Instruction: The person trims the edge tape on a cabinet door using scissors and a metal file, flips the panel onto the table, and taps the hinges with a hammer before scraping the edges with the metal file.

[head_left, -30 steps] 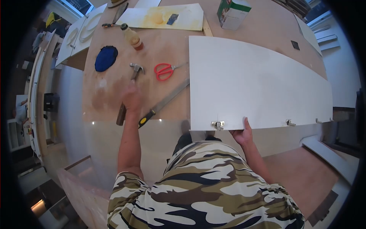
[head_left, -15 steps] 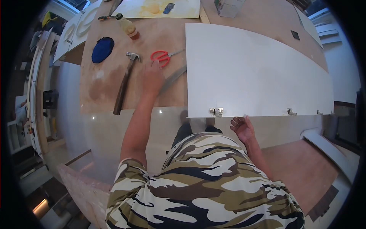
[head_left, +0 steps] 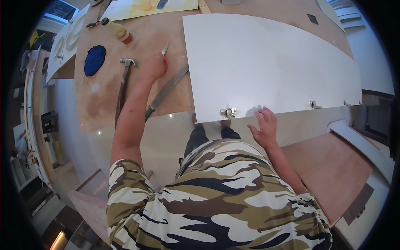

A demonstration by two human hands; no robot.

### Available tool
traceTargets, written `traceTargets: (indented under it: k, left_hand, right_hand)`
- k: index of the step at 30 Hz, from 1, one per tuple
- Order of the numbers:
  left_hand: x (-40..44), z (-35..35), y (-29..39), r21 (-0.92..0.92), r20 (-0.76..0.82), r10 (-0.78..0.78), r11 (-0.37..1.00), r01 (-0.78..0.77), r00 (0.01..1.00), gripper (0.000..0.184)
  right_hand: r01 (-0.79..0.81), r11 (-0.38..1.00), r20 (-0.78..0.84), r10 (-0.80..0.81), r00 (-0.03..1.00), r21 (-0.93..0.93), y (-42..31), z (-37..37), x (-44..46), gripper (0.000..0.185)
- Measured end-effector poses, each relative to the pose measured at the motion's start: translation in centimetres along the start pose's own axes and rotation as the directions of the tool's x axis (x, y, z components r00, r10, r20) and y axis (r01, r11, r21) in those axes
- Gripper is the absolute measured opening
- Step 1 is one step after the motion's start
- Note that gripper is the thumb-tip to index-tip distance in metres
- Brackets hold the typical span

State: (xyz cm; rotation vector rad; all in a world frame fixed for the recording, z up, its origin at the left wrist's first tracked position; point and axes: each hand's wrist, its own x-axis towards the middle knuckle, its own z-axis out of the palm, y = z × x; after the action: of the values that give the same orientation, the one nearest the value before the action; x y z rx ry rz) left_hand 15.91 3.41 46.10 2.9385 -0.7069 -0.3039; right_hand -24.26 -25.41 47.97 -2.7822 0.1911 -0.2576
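My left hand (head_left: 152,66) is closed around a pair of red-handled scissors (head_left: 165,49); the blades point away from me and most of the handles are hidden by the hand. Just left of that hand a claw hammer (head_left: 123,85) lies with its wooden handle partly under my forearm. To the right, a long-bladed saw or knife (head_left: 168,87) runs slantwise, its tip reaching the white panel (head_left: 266,66). My right hand (head_left: 265,128) holds nothing, fingers spread at the panel's near edge, between two metal hinges (head_left: 228,113) (head_left: 316,105).
A blue oval pad (head_left: 95,61) and a bottle (head_left: 118,31) with reddish contents lie or stand on the left of the wooden table (head_left: 93,106). A stained board (head_left: 150,8) is at the back. A small dark square (head_left: 312,18) lies beyond the panel.
My left hand has gripped the scissors and turned their blades from rightward to away from me. My right hand has risen to the panel's edge with its fingers spreading. The view has shifted.
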Motion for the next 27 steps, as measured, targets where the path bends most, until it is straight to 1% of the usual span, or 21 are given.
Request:
traceTargets:
  k: [2, 3, 4, 5, 6, 7, 8, 9, 10, 12, 14, 16, 19, 20, 23, 26, 27]
  left_hand:
    - [-1.1, -2.0, 0.0, 0.011, 0.139, -0.06, 0.998, 0.059, 0.988, 0.037]
    - [-2.0, -2.9, -0.3, -0.261, 0.193, -0.1, 0.954, 0.149, 0.976, 0.045]
    - [-3.2, -3.7, -0.7, -0.507, 0.255, -0.122, 0.828, 0.24, 0.959, 0.053]
    - [-4.6, -4.2, -1.0, -0.706, 0.317, -0.127, 0.63, 0.323, 0.94, 0.062]
    - [-6.5, -4.5, -1.0, -0.868, 0.309, -0.048, 0.395, 0.303, 0.95, 0.066]
    - [-8.9, -4.6, -0.9, -0.955, 0.276, 0.022, 0.122, 0.271, 0.961, 0.07]
    - [-11.4, -4.8, -0.6, -0.96, 0.217, 0.073, -0.165, 0.227, 0.973, 0.074]
    - [-13.9, -5.0, 0.3, -0.957, 0.204, 0.054, -0.201, 0.211, 0.978, 0.069]
    - [-16.4, -5.1, 1.1, -0.952, 0.189, 0.03, -0.239, 0.191, 0.982, 0.064]
    - [-20.9, -1.7, 0.8, -0.94, 0.239, 0.141, -0.216, 0.265, 0.961, 0.06]
    - [-25.6, 1.5, 2.6, -0.897, 0.271, 0.124, -0.329, 0.297, 0.955, 0.052]
    - [-29.1, 3.7, 5.2, -0.907, 0.363, -0.1, -0.266, 0.327, 0.926, 0.047]
    - [-32.8, 7.0, 8.0, -0.879, 0.405, -0.291, -0.387, 0.28, 0.867, 0.046]
    - [-33.4, 7.5, 8.6, -0.85, 0.432, -0.295, -0.45, 0.275, 0.852, 0.057]
    - [-34.4, 8.2, 10.4, -0.885, 0.313, -0.32, -0.439, 0.153, 0.894, 0.061]
    - [-33.8, 10.2, 10.8, -0.963, 0.152, -0.333, -0.261, 0.064, 0.931, 0.071]
    - [-33.7, 10.7, 10.8, -0.981, 0.123, -0.334, -0.184, 0.063, 0.934, 0.073]
  right_hand:
    - [0.028, 1.0, 0.075, -0.029, 0.997, 0.007, -0.1, 0.5, 0.9, 0.073]
    - [0.042, 0.999, 0.113, -0.043, 0.993, 0.012, -0.2, 0.7, 1.3, 0.078]
    - [0.054, 0.999, 0.152, -0.053, 0.987, -0.005, -0.4, 0.9, 1.7, 0.082]
    - [0.07, 0.997, 0.19, -0.065, 0.98, -0.021, -0.6, 1.0, 2.3, 0.085]
    - [0.09, 0.995, 0.229, -0.079, 0.97, -0.037, -0.6, 1.1, 2.9, 0.089]
    - [0.11, 0.992, 0.256, -0.09, 0.963, -0.065, -0.6, 1.5, 3.3, 0.087]
    - [0.134, 0.987, 0.282, -0.103, 0.954, -0.093, -0.4, 2.1, 3.7, 0.085]
    - [0.164, 0.979, 0.309, -0.12, 0.943, -0.12, -0.1, 2.6, 4.0, 0.083]
    - [0.184, 0.964, 0.295, -0.122, 0.948, -0.191, 0.4, 3.4, 4.1, 0.08]
    - [0.226, 0.918, 0.256, -0.144, 0.956, -0.327, 1.9, 4.8, 4.8, 0.075]
    - [0.269, 0.913, 0.232, -0.202, 0.952, -0.307, 2.7, 5.4, 5.2, 0.071]
    - [0.304, 0.904, 0.24, -0.237, 0.941, -0.301, 2.9, 5.6, 5.0, 0.069]
    - [0.35, 0.881, 0.276, -0.267, 0.923, -0.317, 3.2, 5.4, 5.4, 0.068]
    - [0.357, 0.88, 0.28, -0.274, 0.92, -0.313, 3.1, 5.4, 5.5, 0.069]
    - [0.369, 0.88, 0.322, -0.272, 0.907, -0.299, 2.6, 4.5, 5.7, 0.072]
    - [0.38, 0.881, 0.345, -0.277, 0.897, -0.281, 1.6, 3.3, 6.4, 0.078]
    - [0.378, 0.883, 0.346, -0.274, 0.897, -0.28, 1.4, 2.8, 6.5, 0.08]
